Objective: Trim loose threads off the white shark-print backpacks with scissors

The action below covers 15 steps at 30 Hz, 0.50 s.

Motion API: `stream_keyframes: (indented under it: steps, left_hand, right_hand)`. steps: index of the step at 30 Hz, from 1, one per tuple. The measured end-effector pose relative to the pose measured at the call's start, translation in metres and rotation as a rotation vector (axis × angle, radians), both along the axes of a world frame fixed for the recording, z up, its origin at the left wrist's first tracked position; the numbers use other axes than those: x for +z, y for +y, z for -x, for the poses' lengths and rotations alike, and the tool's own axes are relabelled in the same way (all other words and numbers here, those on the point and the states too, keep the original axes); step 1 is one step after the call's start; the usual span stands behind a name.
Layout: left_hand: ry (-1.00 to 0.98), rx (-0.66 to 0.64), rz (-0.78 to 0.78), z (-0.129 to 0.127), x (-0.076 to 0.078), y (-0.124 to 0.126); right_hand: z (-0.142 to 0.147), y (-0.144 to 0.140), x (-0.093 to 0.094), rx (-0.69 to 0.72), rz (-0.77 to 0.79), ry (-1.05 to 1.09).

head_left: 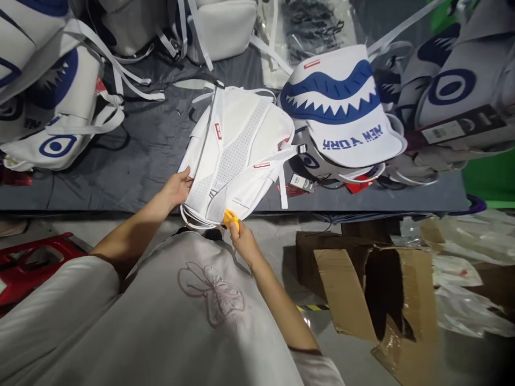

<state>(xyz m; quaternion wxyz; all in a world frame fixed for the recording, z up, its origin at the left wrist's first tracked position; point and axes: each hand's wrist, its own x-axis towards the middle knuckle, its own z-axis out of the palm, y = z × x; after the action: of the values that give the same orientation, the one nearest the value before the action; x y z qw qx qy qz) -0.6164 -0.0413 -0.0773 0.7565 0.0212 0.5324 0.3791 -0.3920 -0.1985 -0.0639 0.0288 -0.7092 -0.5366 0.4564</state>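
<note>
Our right hand [241, 241] pinches a small yellow tool [230, 219] between its fingers, shut tight on it; the tool's tip sits right at the near edge of the white backpack [237, 155]. Our left hand [177, 187] has its fingers curled on the bag's left edge, holding it flat on the gray table [140, 161].

We think it goes best if the left hand keeps the bag from sliding; the yellow tool should touch only the bit we mean and not nick the white cloth or the straps [281, 177] just past the right fingers.

Farther out from the right fingers, a shark-mouth bag [341, 107] lies on other bags; more bags [56, 107] lie far past the left fingers. Below the right hand, on the floor, a brown cardboard box [362, 289] lies open; it looks dark inside, and we cannot tell what is in it.
</note>
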Motion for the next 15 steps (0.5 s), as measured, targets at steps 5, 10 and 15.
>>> stream_keyframes:
  steps: [5, 10, 15]
  left_hand:
    - [-0.170, -0.213, -0.113, 0.004, -0.010, -0.006]
    - [-0.219, -0.273, -0.171, 0.002, -0.032, -0.005]
    - [-0.171, -0.257, -0.155, 0.006, -0.039, 0.005]
  right_hand:
    - [0.000, -0.024, 0.005, 0.088, 0.004, -0.402]
    - [-0.002, -0.047, -0.012, -0.100, -0.001, -0.619]
    - [0.005, -0.010, -0.038, -0.242, -0.112, -0.582]
